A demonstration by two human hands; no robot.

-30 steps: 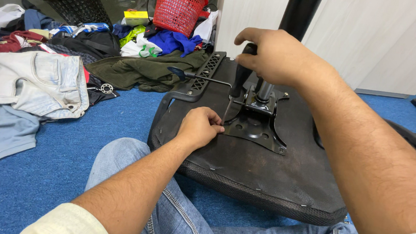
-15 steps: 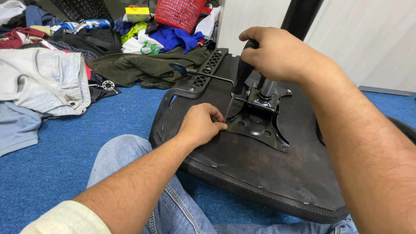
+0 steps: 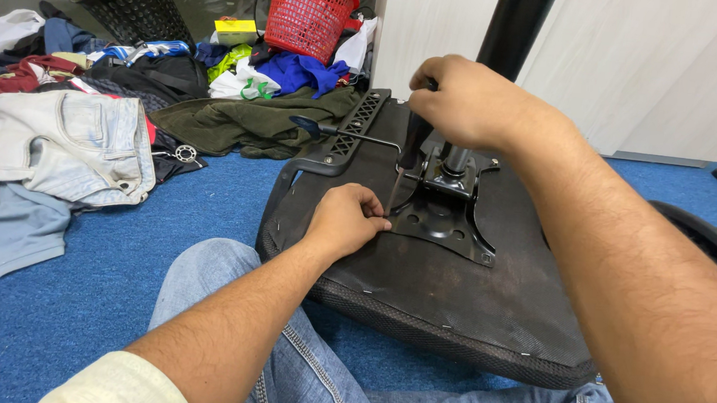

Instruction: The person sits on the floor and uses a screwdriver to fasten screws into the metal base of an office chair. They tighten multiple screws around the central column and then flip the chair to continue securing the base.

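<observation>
An upturned office chair seat (image 3: 418, 317) lies on the blue carpet floor (image 3: 112, 293), its black underside facing up, resting partly across the person's denim-clad legs (image 3: 310, 385). This seat is the landmark for everything else.

At the seat's centre sits a black metal mounting plate (image 3: 446, 225), with a lever rod (image 3: 347, 132) running from it toward the seat's far left edge. The right hand (image 3: 468, 104) hangs above the plate, fingers wrapped tightly round the dark handle of a screwdriver (image 3: 413, 142), which stands nearly upright with its thin shaft running down to the plate's near left corner. The left hand (image 3: 347, 219) rests on the seat just left of the plate, its fingers pinched narrowly together right at the tool's tip; whether they grip a screw there cannot be told, as the spot is too small to make out.

Behind the seat a black column (image 3: 513, 22) rises in front of pale wooden panels (image 3: 625, 69). To the far left of the seat lies a heap of clothes (image 3: 238, 107), with light jeans (image 3: 64, 148) spread nearer the camera. Beyond the clothes stand a red basket (image 3: 310, 10) and a black mesh bin (image 3: 135, 1).
</observation>
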